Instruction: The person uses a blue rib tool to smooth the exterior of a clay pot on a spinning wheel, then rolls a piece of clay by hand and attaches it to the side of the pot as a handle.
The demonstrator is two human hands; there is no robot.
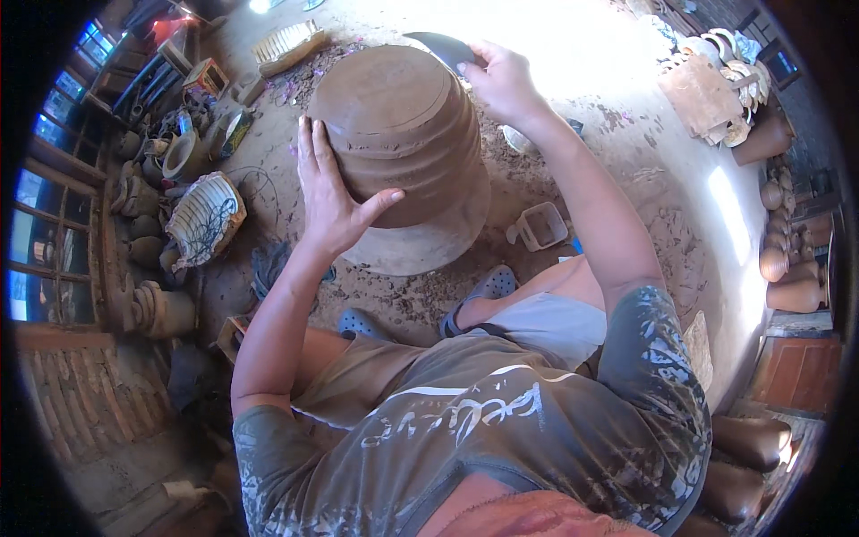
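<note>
A large brown clay form [412, 143] with a flat top and ridged sides stands upside-down-bucket-like on a round pale wheel base [420, 251] between my feet. My left hand [331, 183] lies open against its left side, fingers and thumb spread on the clay. My right hand [501, 85] is closed round a dark, thin curved scraper [434, 43] just past the upper right of the form's top.
A small plastic tub [541, 224] sits right of the base. Pots [183, 152] and ribbed molds [206, 219] crowd the left by windows. More clay pots [792, 291] and stacked pieces [698, 98] line the right. Clay scraps cover the floor.
</note>
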